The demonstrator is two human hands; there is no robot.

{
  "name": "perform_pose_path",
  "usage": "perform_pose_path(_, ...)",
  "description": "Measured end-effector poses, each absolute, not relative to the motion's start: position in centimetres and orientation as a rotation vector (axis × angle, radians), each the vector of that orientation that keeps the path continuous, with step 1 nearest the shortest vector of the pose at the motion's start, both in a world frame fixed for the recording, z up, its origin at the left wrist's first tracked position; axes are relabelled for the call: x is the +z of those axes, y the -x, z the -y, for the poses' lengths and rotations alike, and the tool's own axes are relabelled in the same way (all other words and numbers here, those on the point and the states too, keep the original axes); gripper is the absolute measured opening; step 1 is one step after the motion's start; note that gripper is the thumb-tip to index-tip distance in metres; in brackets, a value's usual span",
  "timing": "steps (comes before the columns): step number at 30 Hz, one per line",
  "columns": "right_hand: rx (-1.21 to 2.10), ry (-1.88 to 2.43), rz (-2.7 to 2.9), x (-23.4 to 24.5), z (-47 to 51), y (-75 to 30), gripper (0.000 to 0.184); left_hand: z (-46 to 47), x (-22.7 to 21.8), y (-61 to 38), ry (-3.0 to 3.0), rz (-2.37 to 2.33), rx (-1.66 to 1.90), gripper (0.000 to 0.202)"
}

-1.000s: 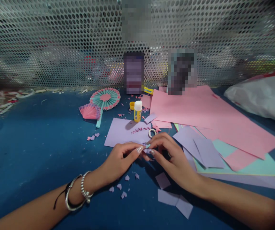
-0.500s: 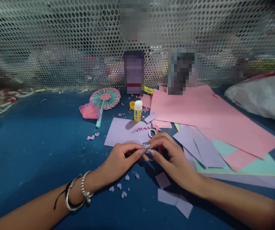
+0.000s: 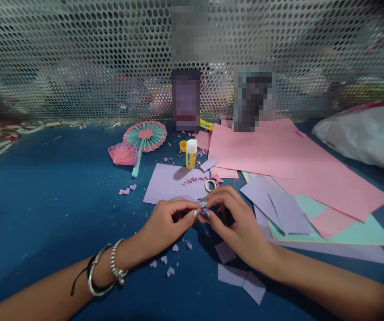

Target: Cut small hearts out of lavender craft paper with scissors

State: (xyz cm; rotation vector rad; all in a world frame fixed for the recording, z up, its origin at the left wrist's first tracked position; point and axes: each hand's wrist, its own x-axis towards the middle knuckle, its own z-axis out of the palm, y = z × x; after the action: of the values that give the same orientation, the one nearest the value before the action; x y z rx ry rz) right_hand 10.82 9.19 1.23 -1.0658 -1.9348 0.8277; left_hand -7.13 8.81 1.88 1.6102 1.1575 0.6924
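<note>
Pinching a small turquoise-and-lavender paper piece [image 3: 204, 203] between the left hand [image 3: 170, 220] and the right hand [image 3: 233, 225], near the close edge of a lavender sheet [image 3: 167, 183]. Grasping it from 2 sides with thumb and fingers, likely to steady so slight a thing; impossible to tell its exact fold behind the fingertips. See the glue stick [image 3: 191, 156] standing upright at the sheet's far edge, perhaps for easy reach, with a yellow cap [image 3: 183, 146] just beside. Note also a white ring [image 3: 206, 185] by the right fingers. Find 4 lavender paper hearts [image 3: 170, 271] strewn over the blue surface [image 3: 44, 205] nearer the wrists, apparently set apart as loose cut-outs. Farther left, see a rosette fan [image 3: 148, 139] touching a pink pleated fan [image 3: 124, 154], seemingly laid aside for elbow room.
</note>
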Motion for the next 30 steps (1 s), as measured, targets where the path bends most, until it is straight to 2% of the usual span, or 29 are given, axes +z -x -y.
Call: perform_pose_path(30, 0.847, 1.069, 1.896, 0.95, -9.32, -10.78, 0.014, -8.84, 1.56, 6.96, -1.628, -1.216, 0.676, 0.024)
